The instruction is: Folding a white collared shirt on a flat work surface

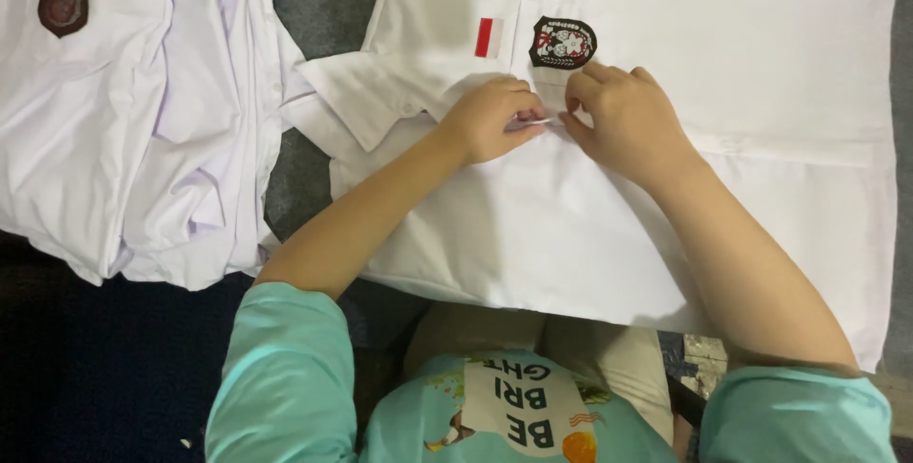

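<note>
Seen from above, left hand (487, 119) and right hand (623, 121), fingers pinched shut on a fold at the middle of a white shirt (761, 92) lying flat on the floor, long axis left-right, beyond it a dark chest badge (562, 42), a second white shirt (114, 130) far left.

Two white cotton school shirts: one spread flat (666, 197) at centre, one crumpled (143, 130) at nine o'clock. Two dark embroidered badges (563, 42) (63, 0). Two bare hands (490, 119) (628, 121).

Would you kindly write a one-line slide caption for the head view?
Both hands, left hand and right hand, pinch a fold on a flat white shirt below its dark badge.
</note>
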